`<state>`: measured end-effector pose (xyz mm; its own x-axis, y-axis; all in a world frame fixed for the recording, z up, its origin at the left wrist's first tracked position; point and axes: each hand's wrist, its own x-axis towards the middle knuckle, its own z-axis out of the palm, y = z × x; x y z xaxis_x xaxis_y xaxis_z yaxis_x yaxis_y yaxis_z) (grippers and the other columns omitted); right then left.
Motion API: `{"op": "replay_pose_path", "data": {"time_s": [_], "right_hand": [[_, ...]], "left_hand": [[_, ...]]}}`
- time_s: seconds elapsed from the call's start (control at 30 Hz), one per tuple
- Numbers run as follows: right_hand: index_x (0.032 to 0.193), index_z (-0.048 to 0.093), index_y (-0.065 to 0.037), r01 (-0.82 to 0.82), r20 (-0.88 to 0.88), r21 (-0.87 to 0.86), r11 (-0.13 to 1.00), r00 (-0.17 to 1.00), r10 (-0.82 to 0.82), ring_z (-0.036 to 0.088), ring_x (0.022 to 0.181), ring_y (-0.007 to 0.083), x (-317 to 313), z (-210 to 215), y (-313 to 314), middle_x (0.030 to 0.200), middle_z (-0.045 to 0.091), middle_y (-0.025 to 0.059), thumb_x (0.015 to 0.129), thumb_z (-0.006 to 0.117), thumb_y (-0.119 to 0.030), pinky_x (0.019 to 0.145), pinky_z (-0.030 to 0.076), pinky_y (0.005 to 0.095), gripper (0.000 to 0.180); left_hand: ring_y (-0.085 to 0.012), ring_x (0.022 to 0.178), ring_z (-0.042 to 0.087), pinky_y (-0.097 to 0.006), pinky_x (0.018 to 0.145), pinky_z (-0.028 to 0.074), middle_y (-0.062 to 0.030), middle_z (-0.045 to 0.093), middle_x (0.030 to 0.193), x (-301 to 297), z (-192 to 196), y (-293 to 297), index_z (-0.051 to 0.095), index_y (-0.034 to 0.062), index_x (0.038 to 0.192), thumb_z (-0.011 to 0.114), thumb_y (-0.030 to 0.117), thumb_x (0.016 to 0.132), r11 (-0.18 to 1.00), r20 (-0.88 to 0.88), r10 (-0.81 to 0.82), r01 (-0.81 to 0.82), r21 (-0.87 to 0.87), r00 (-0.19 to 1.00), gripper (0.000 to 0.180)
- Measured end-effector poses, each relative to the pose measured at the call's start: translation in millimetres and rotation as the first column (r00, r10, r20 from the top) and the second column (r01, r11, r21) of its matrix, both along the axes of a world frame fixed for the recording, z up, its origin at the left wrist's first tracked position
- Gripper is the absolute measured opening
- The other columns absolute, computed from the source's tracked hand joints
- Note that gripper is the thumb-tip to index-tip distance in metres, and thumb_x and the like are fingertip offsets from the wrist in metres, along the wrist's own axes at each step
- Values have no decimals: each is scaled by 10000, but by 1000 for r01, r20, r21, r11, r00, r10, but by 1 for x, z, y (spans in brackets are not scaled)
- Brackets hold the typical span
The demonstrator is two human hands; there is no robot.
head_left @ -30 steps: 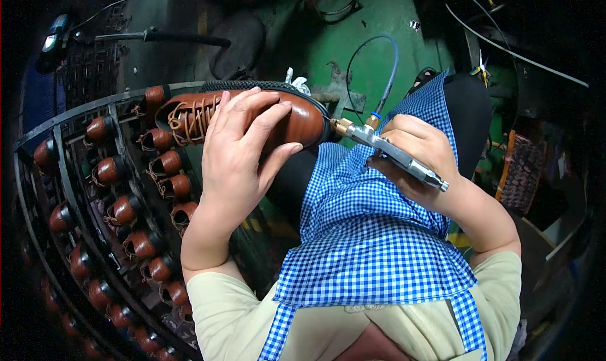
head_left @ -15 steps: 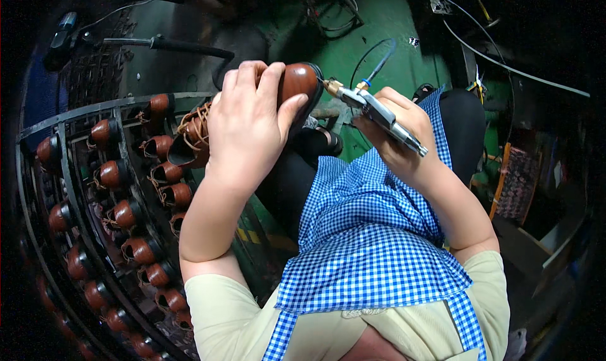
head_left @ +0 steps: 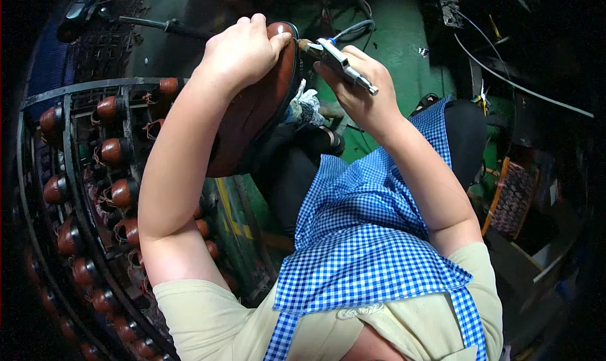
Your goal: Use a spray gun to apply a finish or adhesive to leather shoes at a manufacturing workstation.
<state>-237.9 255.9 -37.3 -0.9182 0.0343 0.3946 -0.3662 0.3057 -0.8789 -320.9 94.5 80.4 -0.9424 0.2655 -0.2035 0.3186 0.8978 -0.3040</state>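
Note:
My left hand [head_left: 240, 55] is closed over the toe end of a brown leather shoe [head_left: 265, 102] with a black sole edge. The shoe is turned so that its side and sole rim face right, and part of it is hidden behind my forearm. My right hand [head_left: 369, 96] is wrapped round a silver spray gun [head_left: 346, 65] with a brass-coloured nozzle. That nozzle points left at the sole edge near the toe, very close to it; I cannot tell whether they touch. A hose with a blue fitting runs from the gun.
On the left stands a metal rack [head_left: 68, 143] holding several brown shoes [head_left: 113, 151]. A dark rod [head_left: 170, 26] reaches in behind my left hand. Whitish cloth [head_left: 306, 102] lies beyond my knees, over the green floor [head_left: 401, 52]. A pale cable [head_left: 524, 89] crosses at the right.
Both hands have moved up and slightly left, away from my body. The shoe has turned, showing more of its side and sole edge. The spray gun stays aimed at the rim.

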Motion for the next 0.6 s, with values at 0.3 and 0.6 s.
{"op": "replay_pose_path", "data": {"time_s": [0.3,0.6], "right_hand": [[842,678,-85,21,-12,40,999,1000,-20,638,741,329,-3,-4,-11,826,620,98,902,678,-279,627,516,414,204],[940,687,-63,-12,-1,-10,1000,1000,12,581,659,291,10,-5,-20,791,588,93,878,727,-167,599,465,372,128]], "left_hand": [[-446,1117,607,-491,951,482,-308,635,1159,-22,2,-9,570,-49,1124,462,584,975,995,97,95,-97,18,991,659],[-387,1152,627,-461,995,485,-276,651,1201,-30,1,-19,534,-45,1284,455,590,960,985,99,173,-172,-25,980,717]]}}
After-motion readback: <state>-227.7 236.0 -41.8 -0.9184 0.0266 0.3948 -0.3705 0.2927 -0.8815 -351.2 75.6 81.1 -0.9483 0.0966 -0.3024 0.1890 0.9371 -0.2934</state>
